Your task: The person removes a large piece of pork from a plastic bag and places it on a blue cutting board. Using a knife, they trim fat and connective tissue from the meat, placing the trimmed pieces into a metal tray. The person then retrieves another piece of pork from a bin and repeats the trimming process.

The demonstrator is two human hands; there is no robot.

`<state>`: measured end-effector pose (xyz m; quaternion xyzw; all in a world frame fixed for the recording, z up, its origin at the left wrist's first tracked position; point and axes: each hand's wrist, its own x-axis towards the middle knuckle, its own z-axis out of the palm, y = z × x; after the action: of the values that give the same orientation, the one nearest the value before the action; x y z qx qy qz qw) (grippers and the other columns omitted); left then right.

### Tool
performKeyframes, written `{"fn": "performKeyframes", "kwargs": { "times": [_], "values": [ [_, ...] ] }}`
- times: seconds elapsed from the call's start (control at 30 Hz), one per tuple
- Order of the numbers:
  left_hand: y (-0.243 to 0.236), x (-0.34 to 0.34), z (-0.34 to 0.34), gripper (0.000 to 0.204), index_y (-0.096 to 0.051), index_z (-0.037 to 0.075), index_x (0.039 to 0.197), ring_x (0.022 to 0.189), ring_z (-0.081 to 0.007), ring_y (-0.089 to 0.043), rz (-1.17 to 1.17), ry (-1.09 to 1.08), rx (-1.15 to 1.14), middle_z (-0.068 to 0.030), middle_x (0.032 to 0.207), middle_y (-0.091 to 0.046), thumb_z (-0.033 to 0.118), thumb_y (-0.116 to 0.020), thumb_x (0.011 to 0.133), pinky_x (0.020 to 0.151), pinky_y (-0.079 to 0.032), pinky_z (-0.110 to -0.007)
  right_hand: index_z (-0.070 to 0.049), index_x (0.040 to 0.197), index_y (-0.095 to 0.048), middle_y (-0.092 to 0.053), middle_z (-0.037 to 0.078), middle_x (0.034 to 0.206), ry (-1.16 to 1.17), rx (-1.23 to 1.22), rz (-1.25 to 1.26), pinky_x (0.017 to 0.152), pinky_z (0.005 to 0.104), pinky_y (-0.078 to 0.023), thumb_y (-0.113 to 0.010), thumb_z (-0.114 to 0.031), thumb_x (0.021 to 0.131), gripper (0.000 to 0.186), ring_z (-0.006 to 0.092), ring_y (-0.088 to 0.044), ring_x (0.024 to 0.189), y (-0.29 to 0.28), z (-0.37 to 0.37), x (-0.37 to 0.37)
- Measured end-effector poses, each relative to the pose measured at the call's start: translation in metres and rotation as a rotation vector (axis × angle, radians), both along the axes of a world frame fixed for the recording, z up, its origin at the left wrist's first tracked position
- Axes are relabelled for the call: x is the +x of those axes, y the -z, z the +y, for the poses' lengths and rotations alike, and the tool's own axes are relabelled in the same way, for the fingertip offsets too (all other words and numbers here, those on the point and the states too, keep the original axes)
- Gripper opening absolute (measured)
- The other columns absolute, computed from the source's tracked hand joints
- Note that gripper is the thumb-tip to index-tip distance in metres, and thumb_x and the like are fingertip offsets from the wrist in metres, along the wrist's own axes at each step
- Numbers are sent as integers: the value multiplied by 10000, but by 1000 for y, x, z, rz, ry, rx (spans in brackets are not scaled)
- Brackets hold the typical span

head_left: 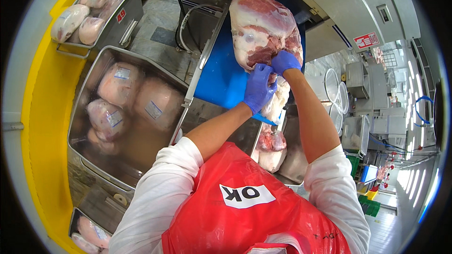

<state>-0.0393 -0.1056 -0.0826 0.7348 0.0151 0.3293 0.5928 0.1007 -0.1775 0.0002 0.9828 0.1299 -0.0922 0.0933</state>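
Observation:
A large raw pork leg (259, 16), pale with fat and dark red where the meat shows, lies on a blue conveyor belt (216, 82). Its narrow whitish shank end points toward me. My left hand (258, 89), in a purple-blue glove, is closed on the near edge of the leg, close to the shank. Beside it on the right, my right hand (285, 62), gloved alike, presses its curled fingers into the flesh; the fingertips are hidden. The two hands almost touch. I see no tool in either hand.
Left of the belt, a steel tub (77, 143) holds several bagged meat pieces in cloudy liquid. Another steel bin (110, 33) with bagged pieces stands beyond it, near a yellow barrier (40, 113). Under the belt's near end, a bin holds more meat (272, 157). A machine housing (358, 7) rises to the right.

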Motion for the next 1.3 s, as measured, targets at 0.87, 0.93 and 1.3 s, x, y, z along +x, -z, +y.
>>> {"fn": "performKeyframes", "kwargs": {
  "times": [0.87, 0.93, 1.3],
  "values": [
    [0, -2, 15, 309, -626, 66, 1066, 959, -381, -647, -78, 1, -7, -154, 1076, -617, 36, -805, 817, 842, -552, -447, -33, 1002, -723, -735, 271, 976, -105, 656, -236, 830, 531, -567, -615, -283, 989, 272, 473, -713, 988, 12, -51, -22],
    [0, -2, 13, 320, -625, 64, 1074, 960, -379, -648, -46, 19, -10, -154, 1084, -614, 38, -810, 815, 837, -552, -445, -22, 1029, -750, -741, 283, 1019, 75, 627, -131, 877, 527, -569, -624, -357, 954, 366, 476, -717, 1009, -2, -36, -12],
    [16, 6, -8, 269, -627, 52, 1042, 922, -406, -614, -208, -126, 232, -169, 990, -614, 120, -791, 839, 827, -522, -496, -89, 1520, -564, -692, 195, 1411, -30, 42, 8, 1145, 511, -479, -483, -361, 1068, 533, 373, -671, 1312, 8, 23, 1]
  ]
}}
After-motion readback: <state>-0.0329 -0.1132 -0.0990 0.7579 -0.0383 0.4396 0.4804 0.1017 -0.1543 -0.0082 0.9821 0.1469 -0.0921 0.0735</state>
